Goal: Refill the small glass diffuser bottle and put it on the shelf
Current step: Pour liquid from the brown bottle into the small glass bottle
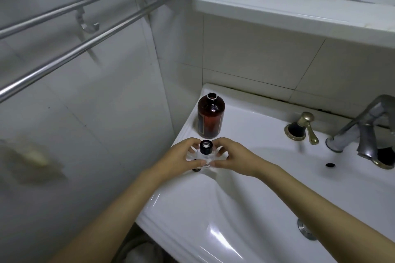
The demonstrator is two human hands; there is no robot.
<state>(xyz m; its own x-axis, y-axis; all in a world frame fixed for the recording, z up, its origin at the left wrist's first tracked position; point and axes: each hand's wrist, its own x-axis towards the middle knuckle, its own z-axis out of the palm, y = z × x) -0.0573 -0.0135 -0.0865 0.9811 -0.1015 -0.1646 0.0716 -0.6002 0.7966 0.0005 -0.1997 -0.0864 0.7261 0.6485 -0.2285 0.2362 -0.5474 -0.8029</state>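
Observation:
A small clear glass diffuser bottle [205, 155] with a black collar around its open neck stands on the left rim of the white sink [245, 117]. My left hand [181, 156] cups its left side and my right hand [233, 157] cups its right side, with fingertips of both touching the glass. Just behind it stands an amber refill bottle [210, 118], upright, with its mouth uncapped. A small black cap [196, 169] lies on the rim under my left thumb. A white ledge [277, 13] runs below the window, above the sink.
A metal towel rack [85, 25] with a hook juts from the left wall. A brass tap handle [307, 128] and a chrome faucet [365, 128] stand at the sink's back right. The basin's drain [306, 229] is at lower right. Tiled walls close in on the left and behind.

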